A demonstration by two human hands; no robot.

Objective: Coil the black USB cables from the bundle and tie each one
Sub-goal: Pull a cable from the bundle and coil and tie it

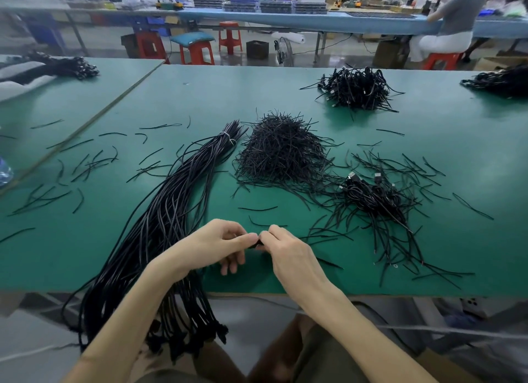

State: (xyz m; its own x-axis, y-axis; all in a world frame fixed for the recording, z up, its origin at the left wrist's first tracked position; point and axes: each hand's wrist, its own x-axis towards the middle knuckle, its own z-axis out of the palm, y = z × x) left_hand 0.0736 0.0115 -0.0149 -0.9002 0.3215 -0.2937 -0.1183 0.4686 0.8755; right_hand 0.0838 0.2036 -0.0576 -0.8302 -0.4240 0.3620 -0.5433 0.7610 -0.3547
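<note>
Your table (285, 91) is covered in a smooth green mat. The bundle (160, 217) of glossy, round black cables lies at the left, bound near its far end by a white tie (228, 138). Its near ends hang off the table edge under your left forearm. Right of it sits a bristly mound of thin black ties (281, 154), with more strewn about. Your left hand (220, 242) and right hand (288, 251) meet over the near edge, thumbs and forefingers pinching a small black piece (258, 243) between them; whether it is cable or tie cannot be told. Coiled cables (374, 197) lie tangled further right.
</note>
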